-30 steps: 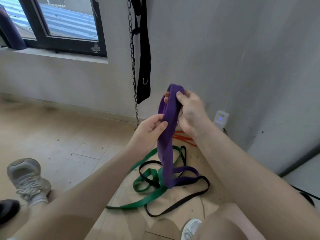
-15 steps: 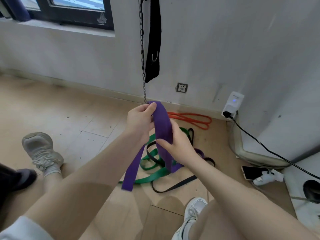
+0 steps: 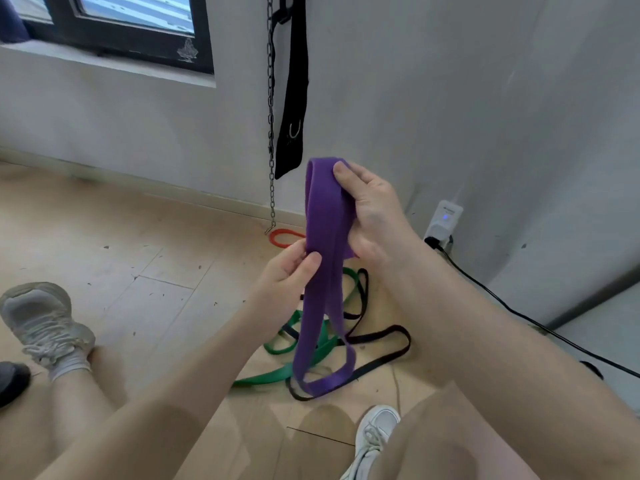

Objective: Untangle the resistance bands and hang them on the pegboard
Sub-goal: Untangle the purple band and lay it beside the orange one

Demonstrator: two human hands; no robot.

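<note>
**Step in hand: freeing the purple band**

The right hand (image 3: 372,216) grips the purple band (image 3: 323,271) at its top fold; the left hand (image 3: 291,271) pinches it lower. Its loop hangs below the fingers over the green band (image 3: 277,374) and black band (image 3: 381,365). Next: lift it free.

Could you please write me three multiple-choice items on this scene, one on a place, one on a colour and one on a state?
1. Where does the green band lie?
A. on the window sill
B. on the floor
C. over a shoe

2. What colour is the band held in both hands?
A. purple
B. yellow
C. white

3. How is the right hand?
A. flat on the floor
B. hanging idle
C. gripping the top fold of a band

Key:
1 B: the green band lies on the wooden floor, tangled with a black band.
2 A: the purple band runs between both hands.
3 C: the right thumb presses the purple fold; the left hand pinches it lower down.
</note>
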